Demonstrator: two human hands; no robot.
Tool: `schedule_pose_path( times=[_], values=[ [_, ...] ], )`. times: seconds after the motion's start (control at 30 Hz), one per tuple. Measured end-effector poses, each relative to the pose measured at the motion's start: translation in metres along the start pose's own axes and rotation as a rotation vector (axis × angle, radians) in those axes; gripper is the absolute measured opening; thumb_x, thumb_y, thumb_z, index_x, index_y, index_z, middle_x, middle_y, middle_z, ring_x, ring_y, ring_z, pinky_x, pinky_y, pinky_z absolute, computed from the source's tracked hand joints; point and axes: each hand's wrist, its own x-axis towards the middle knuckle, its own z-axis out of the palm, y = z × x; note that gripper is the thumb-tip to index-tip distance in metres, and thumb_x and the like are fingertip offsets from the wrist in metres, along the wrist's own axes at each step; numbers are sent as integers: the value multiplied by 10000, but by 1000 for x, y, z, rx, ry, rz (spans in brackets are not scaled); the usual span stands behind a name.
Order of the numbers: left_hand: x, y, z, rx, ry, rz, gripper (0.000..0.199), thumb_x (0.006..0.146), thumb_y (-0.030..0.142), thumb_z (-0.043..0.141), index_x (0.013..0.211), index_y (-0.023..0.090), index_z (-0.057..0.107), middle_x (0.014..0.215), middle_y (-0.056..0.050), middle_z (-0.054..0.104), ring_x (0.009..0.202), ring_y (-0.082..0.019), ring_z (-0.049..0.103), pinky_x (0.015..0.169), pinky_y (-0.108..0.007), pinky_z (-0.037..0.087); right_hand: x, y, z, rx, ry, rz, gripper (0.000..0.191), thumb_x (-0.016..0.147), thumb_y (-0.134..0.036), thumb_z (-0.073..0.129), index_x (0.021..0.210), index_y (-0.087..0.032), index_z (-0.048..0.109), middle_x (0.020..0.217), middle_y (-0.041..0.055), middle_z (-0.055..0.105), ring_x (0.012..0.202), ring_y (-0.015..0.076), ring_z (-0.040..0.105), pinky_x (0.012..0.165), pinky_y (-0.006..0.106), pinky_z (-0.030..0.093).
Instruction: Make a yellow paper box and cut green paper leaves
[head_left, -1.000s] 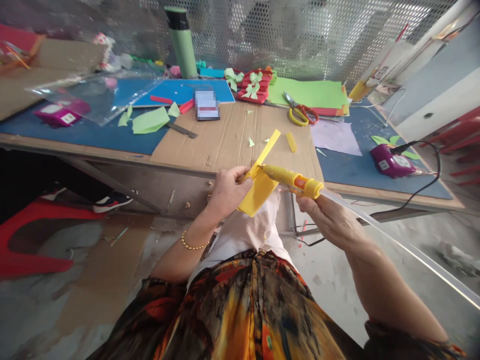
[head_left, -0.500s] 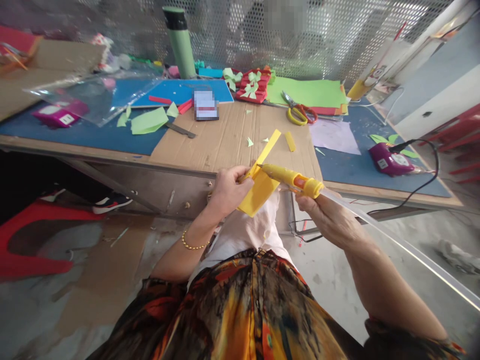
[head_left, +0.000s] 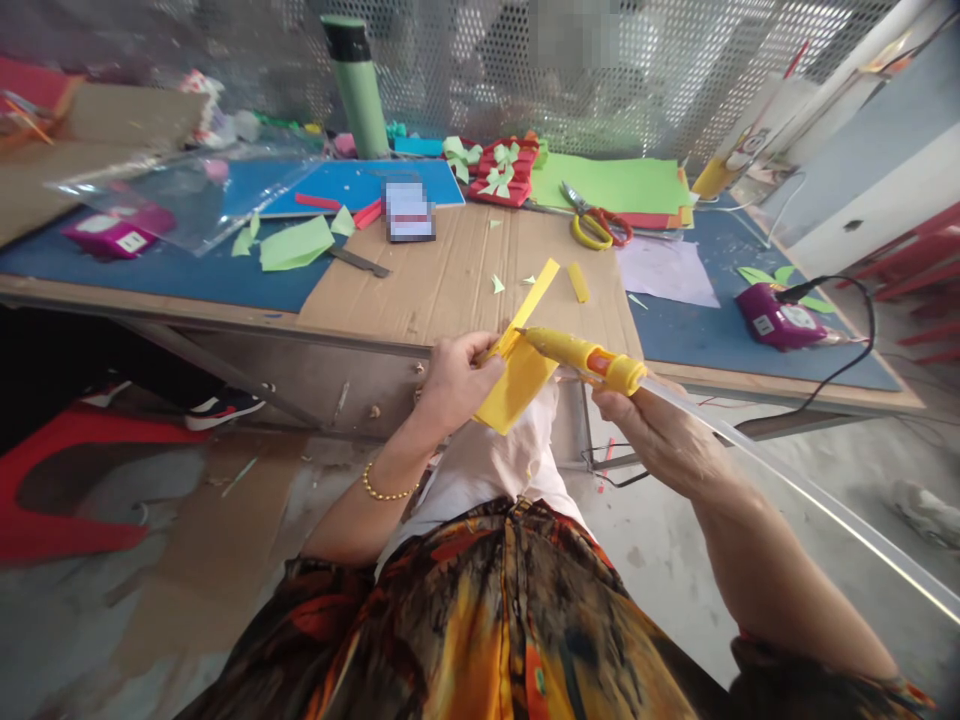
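Between thumb and fingers, my left hand [head_left: 461,378] pinches a folded yellow paper piece [head_left: 517,385] over my lap, just in front of the table edge. A narrow yellow strip [head_left: 538,292] sticks out from its top toward the table. My right hand [head_left: 667,435] is wrapped round a yellow hot glue gun [head_left: 574,352], whose tip touches or nearly touches the paper by the strip. From the gun's back a long clear glue stick [head_left: 795,475] runs to the lower right. The gun's handle and trigger are mostly hidden by my fingers.
Cardboard [head_left: 420,285] covers the table's middle, with a small yellow scrap [head_left: 577,283] and green bits on it. Scissors [head_left: 596,225], a phone [head_left: 409,210] and a blade [head_left: 360,262] lie behind. A purple power socket [head_left: 780,315] with a black cable stands right; a green bottle [head_left: 360,95] stands behind.
Both hands, the yellow paper and the glue gun stay in almost the same place. The view has shifted very slightly.
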Motion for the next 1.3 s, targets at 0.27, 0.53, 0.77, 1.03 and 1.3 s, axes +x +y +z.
schedule_pose_path(
  times=[0.27, 0.53, 0.77, 1.03, 1.3],
  values=[
    [-1, -2, -2, -10, -4, -10, 206, 831, 351, 692, 724, 176, 673, 646, 15, 576, 661, -136, 529, 571, -220, 376, -1, 0, 5, 65, -81, -63, 604, 1101, -777, 372, 1071, -246, 658, 860, 63, 720, 713, 238, 689, 666, 394, 597],
    [-2, -3, -2, -11, -10, -25, 180, 819, 336, 686, 723, 184, 672, 649, 11, 566, 665, -138, 516, 564, -215, 376, 2, -1, 4, 76, -33, -43, 585, 1090, -787, 391, 1018, -258, 630, 818, 56, 704, 742, 255, 727, 695, 401, 621],
    [-4, -2, -7, 11, -12, -97, 205, 758, 329, 620, 815, 166, 730, 676, 11, 579, 679, -143, 521, 583, -222, 392, 2, -5, 9, 91, -47, -93, 469, 1117, -670, 443, 985, -254, 614, 808, 33, 694, 681, 206, 681, 626, 326, 557],
    [-1, -8, -10, -16, -21, -110, 324, 738, 366, 635, 901, 149, 811, 752, -32, 702, 733, -180, 600, 594, -231, 455, 5, -2, 16, 114, -33, -54, 435, 1133, -608, 418, 928, -262, 585, 806, 35, 722, 693, 215, 693, 625, 324, 548],
    [-3, -6, -9, -30, -4, -116, 389, 723, 413, 628, 920, 138, 820, 743, -27, 702, 730, -183, 622, 625, -243, 475, -1, -7, 13, 172, -38, -102, 382, 1121, -589, 473, 990, -266, 628, 890, 29, 751, 767, 216, 715, 704, 323, 581]
  ],
)
